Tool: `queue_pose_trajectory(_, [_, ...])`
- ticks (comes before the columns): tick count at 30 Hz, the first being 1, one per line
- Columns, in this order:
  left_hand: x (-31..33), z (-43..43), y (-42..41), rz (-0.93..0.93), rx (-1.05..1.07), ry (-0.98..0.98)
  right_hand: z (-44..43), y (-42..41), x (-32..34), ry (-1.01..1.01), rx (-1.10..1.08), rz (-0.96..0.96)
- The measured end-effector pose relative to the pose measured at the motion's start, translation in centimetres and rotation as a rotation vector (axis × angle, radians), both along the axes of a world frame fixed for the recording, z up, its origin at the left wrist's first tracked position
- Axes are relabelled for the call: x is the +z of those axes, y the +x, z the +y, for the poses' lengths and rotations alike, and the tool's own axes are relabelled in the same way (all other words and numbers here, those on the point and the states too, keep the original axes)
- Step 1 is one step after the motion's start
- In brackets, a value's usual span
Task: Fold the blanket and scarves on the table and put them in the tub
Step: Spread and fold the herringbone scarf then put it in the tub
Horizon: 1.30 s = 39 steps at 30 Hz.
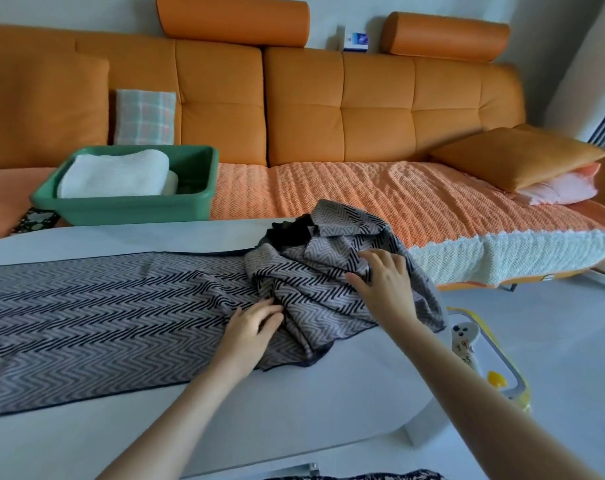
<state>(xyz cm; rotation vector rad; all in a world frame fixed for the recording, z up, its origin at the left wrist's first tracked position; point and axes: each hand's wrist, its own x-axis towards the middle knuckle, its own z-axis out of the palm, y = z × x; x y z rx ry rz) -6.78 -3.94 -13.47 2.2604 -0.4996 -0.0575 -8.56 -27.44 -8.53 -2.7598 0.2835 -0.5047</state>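
Orange sofa point(328, 109) stood beyond the table's far edge. The pale table point(121, 237) carried the job.

Zigzag scarf point(103, 306): the left stretch lay flat along the table, running off its left edge. The right part was heaped in a crumpled pile at the far right corner, some cloth drooping over the right edge.

Green tub point(128, 209) sat on the sofa seat past the table's far left edge, with a folded white blanket point(114, 171) inside.

Left hand point(252, 327) was at the foot of the heap, fingertips buried in a crease; could not tell if they pinched cloth. Right hand point(386, 282) lay on top of the heap, fingers spread and released, thumb apart, grasping nothing that I could see.

Judged step: straightening the scarf before folding. To do it well, I would find the hidden end hem, draw the heap out toward the right edge, smooth out the twists, and line up the dark borders. Folding over a crumple would give a lumpy bundle.

Count:
- sofa, one
- table, one
- scarf on the table, one
- tub, one
- blanket in the tub, one, though a second white roll beside it may be separate
- plaid cushion point(145, 116), one
- hands, two
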Motion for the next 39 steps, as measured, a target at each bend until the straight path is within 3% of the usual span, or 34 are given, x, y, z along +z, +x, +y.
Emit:
queue_pose_trajectory(2, [1.0, 0.9, 0.9, -0.109, 0.091, -0.12, 1.7, 2.3, -0.2, -0.036, 0.034, 0.025])
queue_pose_trajectory(6, [1.5, 3.7, 3.4, -0.36, 0.235, 0.059, 4.0, 6.5, -1.1, -0.151, 0.059, 0.087])
queue_pose_trajectory(9, [0.3, 5.4, 4.6, -0.166, 0.241, 0.321, 4.3, 8.4, -1.3, -0.28, 0.035, 0.038])
queue_pose_trajectory(12, [-1.5, 6.1, 4.3, -0.113, 0.236, 0.567, 3.0, 9.8, 0.2, -0.208, -0.045, -0.108])
queue_pose_trajectory(15, [-1.8, 6.1, 3.9, -0.149, 0.222, 0.628, -0.2, 11.6, 2.8, -0.18, -0.199, -0.156])
queue_pose_trajectory(21, [-2.1, 5.8, 4.4, -0.139, 0.229, 0.669, -2.9, 12.8, 3.1, -0.156, -0.331, 0.052])
queue_pose_trajectory(23, [-2.2, 5.9, 4.4, -0.144, 0.228, 0.693, -2.1, 12.9, 2.8, -0.177, -0.268, -0.011])
queue_pose_trajectory(26, [-2.2, 5.8, 4.5, -0.127, 0.23, 0.701, 1.1, 13.7, 3.8, -0.153, -0.007, -0.148])
queue_pose_trajectory(30, [-2.2, 5.8, 4.5, -0.136, 0.234, 0.695, 6.9, 15.0, 3.2, -0.199, 0.36, 0.166])
queue_pose_trajectory(32, [-2.3, 5.9, 4.5, -0.147, 0.241, 0.687, 8.3, 15.7, 1.8, -0.258, 0.394, 0.359])
queue_pose_trajectory(34, [-2.4, 5.9, 4.5, -0.156, 0.245, 0.675, 8.3, 16.2, 0.4, -0.325, 0.369, 0.419])
queue_pose_trajectory(39, [-2.8, 5.9, 4.5, -0.173, 0.255, 0.634, 6.4, 16.7, 0.1, -0.239, 0.282, 0.198])
